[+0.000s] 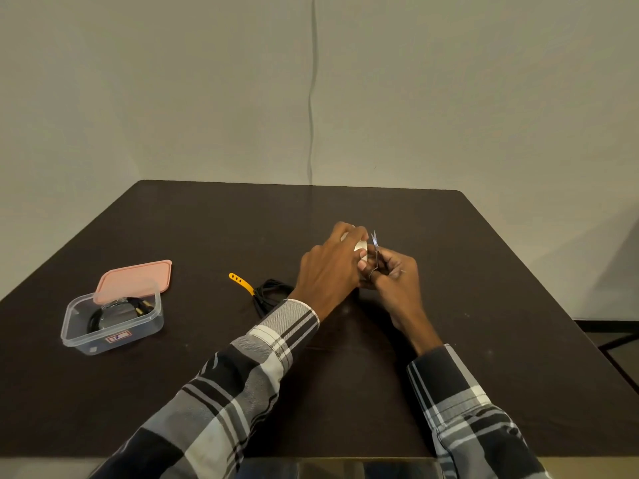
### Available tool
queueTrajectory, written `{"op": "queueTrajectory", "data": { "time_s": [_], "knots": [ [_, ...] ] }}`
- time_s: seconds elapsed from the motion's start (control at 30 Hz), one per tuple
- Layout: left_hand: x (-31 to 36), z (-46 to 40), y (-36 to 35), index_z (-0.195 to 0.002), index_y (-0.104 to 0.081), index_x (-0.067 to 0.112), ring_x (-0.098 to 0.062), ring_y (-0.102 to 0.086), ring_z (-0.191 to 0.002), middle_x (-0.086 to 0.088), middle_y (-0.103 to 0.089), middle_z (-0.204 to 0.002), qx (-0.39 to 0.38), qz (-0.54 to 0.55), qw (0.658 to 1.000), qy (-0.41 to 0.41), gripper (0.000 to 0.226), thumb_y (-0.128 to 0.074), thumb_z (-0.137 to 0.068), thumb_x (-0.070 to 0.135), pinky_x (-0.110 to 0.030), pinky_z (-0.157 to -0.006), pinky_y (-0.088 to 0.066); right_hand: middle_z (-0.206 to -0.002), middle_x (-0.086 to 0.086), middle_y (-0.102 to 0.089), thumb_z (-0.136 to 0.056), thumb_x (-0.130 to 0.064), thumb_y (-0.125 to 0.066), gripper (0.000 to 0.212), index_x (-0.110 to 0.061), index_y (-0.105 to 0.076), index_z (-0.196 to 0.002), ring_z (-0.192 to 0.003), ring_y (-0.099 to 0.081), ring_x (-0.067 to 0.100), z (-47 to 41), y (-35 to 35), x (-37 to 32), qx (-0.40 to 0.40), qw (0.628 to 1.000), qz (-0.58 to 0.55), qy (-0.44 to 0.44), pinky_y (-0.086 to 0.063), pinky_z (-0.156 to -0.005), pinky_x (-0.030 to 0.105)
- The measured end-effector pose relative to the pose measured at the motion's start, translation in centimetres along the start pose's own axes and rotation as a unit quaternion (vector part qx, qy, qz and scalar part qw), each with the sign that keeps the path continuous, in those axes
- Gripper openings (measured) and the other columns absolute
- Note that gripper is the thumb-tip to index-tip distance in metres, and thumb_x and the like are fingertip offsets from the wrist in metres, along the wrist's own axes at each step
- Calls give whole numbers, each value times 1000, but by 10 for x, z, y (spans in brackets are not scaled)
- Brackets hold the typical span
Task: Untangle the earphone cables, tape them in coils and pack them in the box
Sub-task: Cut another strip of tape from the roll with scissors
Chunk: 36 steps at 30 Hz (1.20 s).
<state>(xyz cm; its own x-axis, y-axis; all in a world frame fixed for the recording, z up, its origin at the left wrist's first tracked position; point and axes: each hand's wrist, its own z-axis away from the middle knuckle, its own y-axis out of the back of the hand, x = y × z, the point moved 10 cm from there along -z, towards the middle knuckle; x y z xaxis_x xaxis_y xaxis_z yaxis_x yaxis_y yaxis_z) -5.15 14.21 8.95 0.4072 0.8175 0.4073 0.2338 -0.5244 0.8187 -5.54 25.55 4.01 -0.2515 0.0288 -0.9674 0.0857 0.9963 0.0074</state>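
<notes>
- One coiled black cable (103, 314) already lies inside the clear plastic rectangular box (74, 335) at the left of the table, with what looks like silvery tape across the coil and gold-tipped plugs showing through the wall, so part of the packing appears done
- The box's pale pink lid with rounded corners (138, 280) is off and leans on the box's far rim, so the box is not yet closed
- A second black cable bundle (273, 293) lies on the dark brown matt table (484, 271) just beside the left wrist, with a yellow strap with punched holes (240, 281) sticking out from it toward the box; this bundle appears to be still untaped and unpacked
- The left hand (328, 271) has its fingers curled around a white roll of tape (360, 248), gripping it; most of the roll is hidden behind the fingers
- The right hand (397, 274) grips a pair of small thin metal scissors (376, 245), a finger through a handle loop, the shiny blades pointing up and slightly parted next to the roll
- Judged from this, the step in hand is cutting a strip of tape; still left are taping the loose bundle, placing it in the box and probably fitting the lid
- Both forearms wear soft woven sleeves in a black, grey and white check
- The wall behind is plain and pale, with a thin cord hanging down it
</notes>
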Motion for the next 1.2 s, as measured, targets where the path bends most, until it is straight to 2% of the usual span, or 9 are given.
{"op": "queueTrajectory", "data": {
  "time_s": [0.13, 0.3, 0.5, 0.6, 0.73, 0.83, 1.2],
  "knots": [
    [2, 2, -1, -123, -48, 27, -27, -64, -93, 6, -44, -135, 8, 1, 1000, -14, 28, -50, -96, 36, -37, -77, -45, -88, -1, -77, -93, 6, -62, 30, -22, -75, -92, -83, -74, 15, 1, 0, -1, -2, 1000, -3, -3, -63, -68, 33],
    [1, 2, 0, -120, -48, 29, -27, -64, -93, 8, -44, -135, 8, -1, 1000, -14, 24, -46, -98, 38, -38, -78, -47, -94, 6, -77, -93, 5, -62, 25, -17, -75, -95, -88, -74, 22, 0, 1, 2, 1, 1000, -2, -8, -64, -71, 38],
    [4, 3, 2, -116, -52, 25, -26, -65, -96, 6, -47, -134, 19, -5, 999, -30, 21, -47, -98, 35, -41, -79, -51, -93, 4, -77, -92, 7, -62, 22, -10, -76, -97, -86, -73, 18, -2, 0, 4, -2, 1000, -3, -3, -63, -71, 42],
    [6, 1, 6, -114, -58, 22, -23, -64, -99, 5, -54, -129, 26, 21, 999, -41, 21, -44, -100, 30, -41, -80, -52, -85, -3, -76, -92, 6, -62, 22, -11, -76, -95, -82, -73, 14, -1, 0, 2, -5, 1000, 0, 2, -63, -68, 37],
    [2, 0, 8, -114, -59, 21, -22, -65, -98, 3, -67, -114, 16, 35, 999, -26, 20, -47, -99, 29, -32, -75, -46, -82, -5, -76, -92, 7, -62, 23, -12, -75, -93, -80, -73, 12, -1, -1, 0, -10, 1000, 0, 6, -62, -65, 32],
    [0, 0, 9, -114, -59, 22, -26, -66, -93, -1, -70, -103, 5, 37, 999, -10, 20, -48, -99, 29, -37, -76, -52, -83, -5, -77, -92, 8, -62, 22, -9, -75, -95, -81, -73, 12, -1, -1, -1, -11, 1000, -1, 7, -62, -66, 31],
    [-2, 2, 5, -120, -55, 29, -29, -68, -89, -4, -71, -98, -5, 34, 999, -1, 32, -39, -95, 41, -44, -75, -56, -85, -5, -77, -91, 7, -63, 23, -11, -76, -94, -83, -73, 13, 1, 0, -1, -9, 1000, 6, 7, -63, -67, 34]
  ]
}}
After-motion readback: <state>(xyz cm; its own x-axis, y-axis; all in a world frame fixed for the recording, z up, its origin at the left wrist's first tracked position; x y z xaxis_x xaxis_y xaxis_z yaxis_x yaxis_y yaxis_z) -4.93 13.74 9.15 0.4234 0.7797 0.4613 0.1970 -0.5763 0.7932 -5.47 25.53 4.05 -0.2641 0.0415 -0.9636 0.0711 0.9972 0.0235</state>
